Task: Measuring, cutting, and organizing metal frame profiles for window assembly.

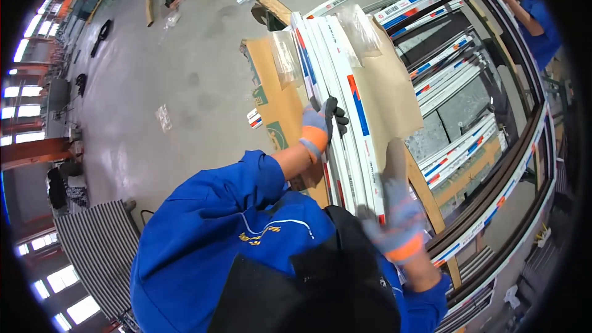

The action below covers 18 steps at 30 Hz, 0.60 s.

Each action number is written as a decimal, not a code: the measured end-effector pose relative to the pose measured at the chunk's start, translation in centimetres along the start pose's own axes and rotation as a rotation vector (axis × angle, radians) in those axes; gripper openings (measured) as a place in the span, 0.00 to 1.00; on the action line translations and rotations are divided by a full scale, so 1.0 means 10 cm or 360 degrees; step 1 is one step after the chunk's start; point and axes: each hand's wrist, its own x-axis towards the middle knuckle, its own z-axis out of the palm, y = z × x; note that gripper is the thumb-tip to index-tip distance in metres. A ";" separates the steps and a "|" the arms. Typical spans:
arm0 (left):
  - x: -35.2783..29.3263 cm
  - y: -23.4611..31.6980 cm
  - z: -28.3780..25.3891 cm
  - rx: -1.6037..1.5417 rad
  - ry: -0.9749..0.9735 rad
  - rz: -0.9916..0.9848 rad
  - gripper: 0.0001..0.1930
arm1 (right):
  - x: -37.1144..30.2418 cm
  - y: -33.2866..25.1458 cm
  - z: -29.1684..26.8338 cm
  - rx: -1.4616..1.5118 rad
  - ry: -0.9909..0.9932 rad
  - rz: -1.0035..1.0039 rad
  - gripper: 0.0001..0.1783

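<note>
At centre, our left hand [322,124] grips white strips [340,80] on cardboard [390,102], our right hand [399,217] spread wide, grey floor [203,55] upper left.

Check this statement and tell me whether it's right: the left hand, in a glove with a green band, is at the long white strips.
Not quite: the band on the glove is orange, not green, as the head view shows. The left hand is indeed at the long white strips.
</note>
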 end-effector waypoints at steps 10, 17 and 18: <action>-0.17 0.24 0.05 -0.0436 -0.0555 -0.0211 0.15 | -0.20 -0.12 1.43 0.0165 -0.0126 0.1100 0.34; 0.30 0.99 -0.35 0.1371 -0.0620 0.0746 0.24 | -0.01 -0.10 1.09 -0.0322 0.0354 0.1350 0.20; 0.45 1.06 -0.36 0.1648 -0.0186 0.1081 0.29 | 0.00 -0.10 1.05 -0.0353 0.0311 0.1424 0.17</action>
